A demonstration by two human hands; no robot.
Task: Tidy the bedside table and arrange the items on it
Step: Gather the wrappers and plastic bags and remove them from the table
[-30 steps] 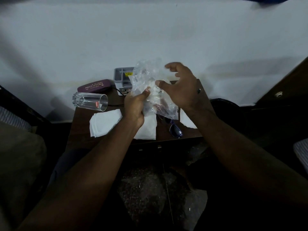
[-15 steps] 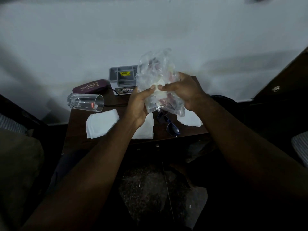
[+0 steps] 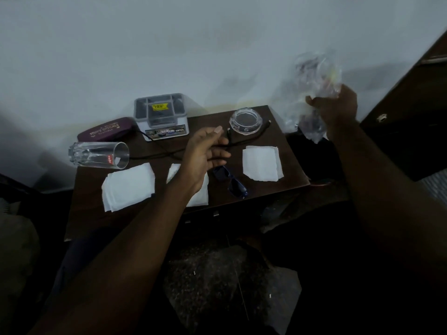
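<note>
Right hand [image 3: 338,110]: grip closed on the crumpled clear plastic bag [image 3: 312,93], held off the right edge of the dark wooden bedside counter [image 3: 290,151], blurred. Left hand [image 3: 208,151]: fingers loosely spread, empty, above the thin black cable [image 3: 249,141]. Judged step: discard the bag. Keep it bunched tight and clear of the round clear glass ashtray [image 3: 245,120]; the tipped clear drinking glass [image 3: 99,154] at the left edge rolls easily.

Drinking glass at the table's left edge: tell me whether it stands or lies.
Lying on its side: the glass shows its open mouth facing right.
</note>
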